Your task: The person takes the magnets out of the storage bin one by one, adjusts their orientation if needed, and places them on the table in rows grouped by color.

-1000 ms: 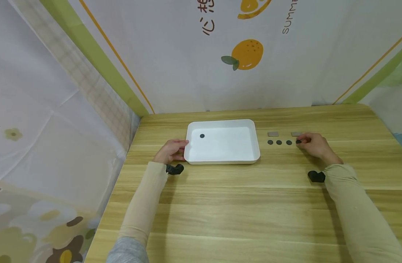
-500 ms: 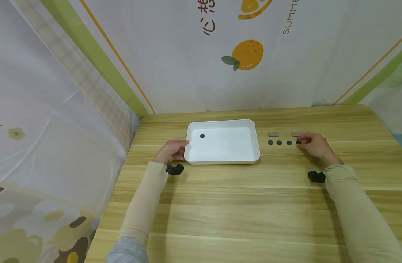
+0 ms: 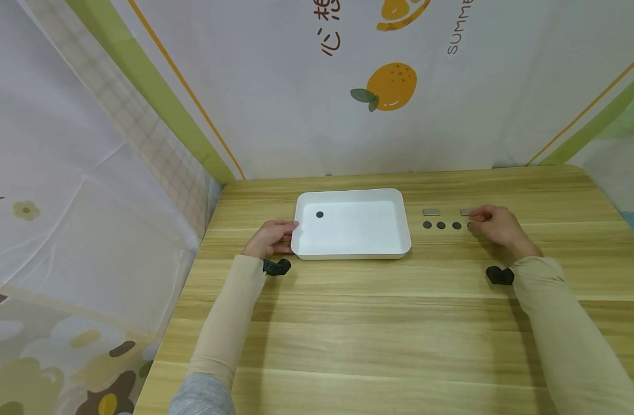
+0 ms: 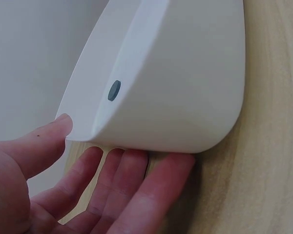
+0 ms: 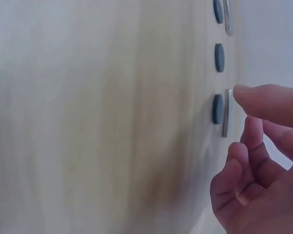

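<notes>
My left hand (image 3: 272,237) holds the left end of a shallow white tray (image 3: 350,255). In the left wrist view its thumb rests on the rim while the other fingers touch the outer wall. One small dark disc (image 3: 319,214) lies inside the tray. To the tray's right, several similar discs (image 3: 441,225) form a row on the table. My right hand (image 3: 498,226) hovers at the row's right end, partly covering the last disc (image 5: 218,109) in the head view. Its thumb and index finger are apart, with nothing between them, beside a thin grey metal plate (image 5: 227,114).
Another grey rectangular plate (image 3: 431,212) lies behind the left part of the disc row. The wooden table (image 3: 369,334) ends at a printed white curtain (image 3: 296,115) at the back. Black wrist cameras (image 3: 500,275) sit at both wrists.
My right hand's fingers have come off the rightmost disc and shifted slightly up and back, leaving it lying in the row. The left hand and tray stay put.
</notes>
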Tool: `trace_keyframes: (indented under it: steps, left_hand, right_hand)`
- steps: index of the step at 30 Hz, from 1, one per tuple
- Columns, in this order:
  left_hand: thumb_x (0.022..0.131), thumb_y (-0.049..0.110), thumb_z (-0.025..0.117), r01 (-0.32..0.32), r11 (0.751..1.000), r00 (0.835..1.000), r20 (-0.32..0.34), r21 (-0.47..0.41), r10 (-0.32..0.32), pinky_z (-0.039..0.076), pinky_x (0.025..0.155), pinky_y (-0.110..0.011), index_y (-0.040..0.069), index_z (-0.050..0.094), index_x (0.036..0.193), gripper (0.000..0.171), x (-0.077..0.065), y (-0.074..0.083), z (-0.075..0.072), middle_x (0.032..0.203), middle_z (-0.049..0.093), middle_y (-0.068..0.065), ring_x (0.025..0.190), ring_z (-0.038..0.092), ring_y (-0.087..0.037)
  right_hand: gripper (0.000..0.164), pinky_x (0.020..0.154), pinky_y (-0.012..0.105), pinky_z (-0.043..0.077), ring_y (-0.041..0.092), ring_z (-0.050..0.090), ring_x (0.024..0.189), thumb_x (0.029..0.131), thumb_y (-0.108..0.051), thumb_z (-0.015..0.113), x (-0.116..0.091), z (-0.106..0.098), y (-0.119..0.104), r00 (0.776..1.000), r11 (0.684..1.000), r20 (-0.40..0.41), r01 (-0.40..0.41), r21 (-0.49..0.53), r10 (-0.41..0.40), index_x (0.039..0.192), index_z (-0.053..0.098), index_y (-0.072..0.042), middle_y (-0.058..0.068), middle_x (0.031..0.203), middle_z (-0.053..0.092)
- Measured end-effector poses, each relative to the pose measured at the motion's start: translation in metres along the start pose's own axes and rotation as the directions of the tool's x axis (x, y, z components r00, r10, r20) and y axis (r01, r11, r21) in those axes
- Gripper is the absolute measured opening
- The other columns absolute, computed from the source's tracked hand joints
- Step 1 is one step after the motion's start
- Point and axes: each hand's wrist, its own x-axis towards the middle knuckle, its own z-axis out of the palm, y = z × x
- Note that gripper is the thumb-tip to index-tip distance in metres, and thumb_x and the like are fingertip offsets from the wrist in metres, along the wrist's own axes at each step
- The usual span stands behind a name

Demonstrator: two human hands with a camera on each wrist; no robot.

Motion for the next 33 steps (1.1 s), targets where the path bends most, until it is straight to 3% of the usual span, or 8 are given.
trace_keyframes:
  steps: [10, 17, 22, 27, 33]
  left_hand:
    - [0.097, 0.025, 0.059, -0.007, 1.000, 1.000, 0.011, 0.006, 0.007, 0.059, 0.063, -0.030, 0.003, 0.050, 0.136, 0.045, -0.001, 0.001, 0.000, 0.097, 0.064, -0.007, 0.075, 0.067, -0.014]
    - [0.097, 0.025, 0.060, -0.005, 1.000, 1.000, 0.002, -0.005, 0.005, 0.059, 0.062, -0.029, 0.004, 0.052, 0.134, 0.044, -0.001, 0.002, 0.001, 0.098, 0.063, -0.007, 0.076, 0.067, -0.015]
    - [0.097, 0.025, 0.059, -0.007, 1.000, 1.000, 0.002, 0.000, 0.007, 0.059, 0.061, -0.029, 0.004, 0.051, 0.136, 0.045, -0.001, 0.001, 0.000, 0.101, 0.064, -0.008, 0.077, 0.067, -0.015]
    - [0.097, 0.026, 0.059, -0.006, 1.000, 1.000, 0.004, 0.004, 0.006, 0.059, 0.063, -0.030, 0.004, 0.051, 0.136, 0.045, -0.001, 0.000, -0.001, 0.106, 0.063, -0.009, 0.078, 0.067, -0.015]
    - [0.097, 0.025, 0.060, -0.006, 1.000, 1.000, -0.001, -0.006, 0.006, 0.059, 0.062, -0.029, 0.004, 0.051, 0.136, 0.045, -0.001, 0.001, 0.000, 0.106, 0.063, -0.009, 0.078, 0.066, -0.015]
  right_hand:
    - [0.040, 0.059, 0.027, 0.043, 0.016, 0.050, 0.077, 0.096, -0.020, 0.058, 0.012, 0.000, -0.026, 0.999, 0.999, 0.001, 0.046, 0.011, -0.046, 0.126, 0.055, 0.005, 0.015, 0.099, 0.055]
    - [0.036, 0.062, 0.026, 0.043, 0.027, 0.055, 0.090, 0.095, -0.017, 0.059, 0.026, 0.009, -0.057, 0.991, 0.991, -0.033, 0.131, 0.020, -0.131, 0.123, 0.058, 0.006, 0.017, 0.099, 0.058]
    - [0.033, 0.068, 0.029, 0.042, 0.032, 0.055, 0.095, 0.095, -0.014, 0.055, 0.037, 0.023, -0.086, 0.985, 0.985, -0.050, 0.165, 0.042, -0.163, 0.121, 0.058, 0.006, 0.020, 0.102, 0.060]
    - [0.033, 0.075, 0.033, 0.043, 0.032, 0.052, 0.096, 0.098, -0.015, 0.052, 0.047, 0.041, -0.116, 0.985, 0.977, -0.028, 0.170, 0.131, -0.168, 0.123, 0.056, 0.006, 0.022, 0.107, 0.057]
    - [0.032, 0.072, 0.030, 0.043, 0.027, 0.051, 0.096, 0.098, -0.019, 0.054, 0.056, 0.071, -0.149, 0.987, 0.966, 0.018, 0.152, 0.208, -0.159, 0.122, 0.056, 0.002, 0.016, 0.107, 0.055]
